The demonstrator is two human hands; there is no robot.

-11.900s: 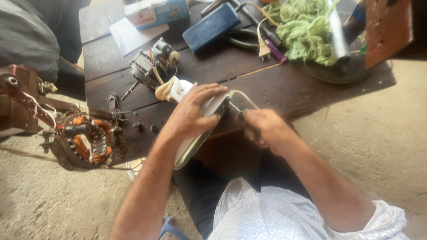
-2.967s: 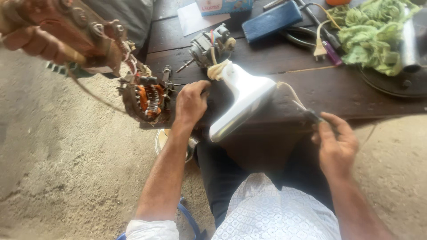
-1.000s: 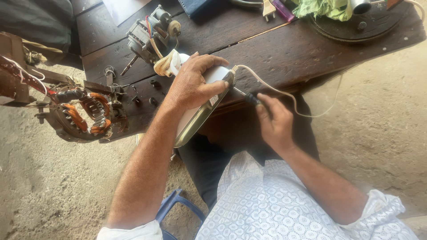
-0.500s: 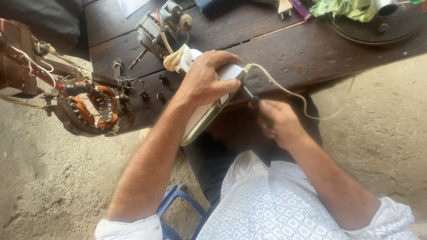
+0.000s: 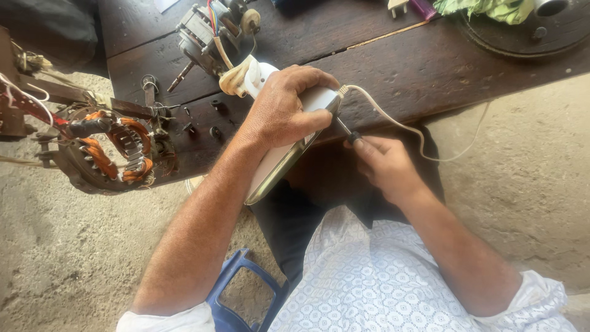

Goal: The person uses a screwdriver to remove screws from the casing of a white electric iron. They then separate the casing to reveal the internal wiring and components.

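Note:
My left hand [image 5: 284, 106] grips a white clothes iron [image 5: 279, 161] held on its side over my lap, its metal sole plate facing down-right. My right hand [image 5: 384, 165] holds a small screwdriver [image 5: 345, 131] whose tip meets the rear end of the iron, where a white cord [image 5: 405, 126] comes out and trails across the dark wooden table [image 5: 393, 67].
A stator with copper windings [image 5: 114, 147] sits at the table's left end. A small electric motor [image 5: 212, 34] lies behind the iron, with loose screws [image 5: 203, 120] near it. A round dark tray [image 5: 522, 34] is at top right. A blue stool [image 5: 243, 295] is under me, on a sandy floor.
The view has closed in slightly. My right hand has kept the screwdriver at the iron's rear, and my left hand stays clamped on the iron.

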